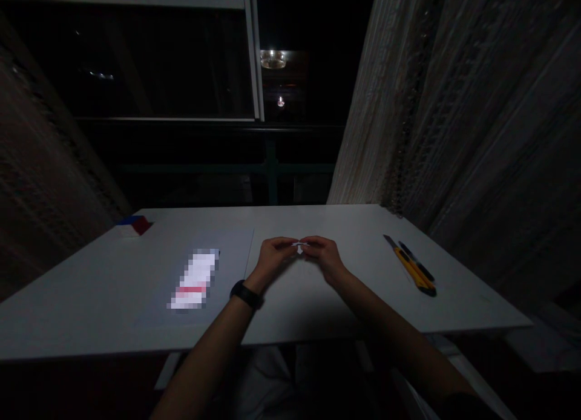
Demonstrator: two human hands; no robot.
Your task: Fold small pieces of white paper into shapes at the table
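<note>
From here I see my left hand (273, 254) and right hand (325, 254), fingers nearly closed, pinching the white piece (300, 249) between them over the desk (313, 217). It looks shaped, but work seems unfinished; the knife (411, 266) lies untouched, right of both hands.

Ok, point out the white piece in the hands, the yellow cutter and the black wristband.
White piece (300, 249): head view, on its visible lower part.
Yellow cutter (411, 267): head view, middle of its handle.
Black wristband (246, 294): head view, middle of the band.
</note>
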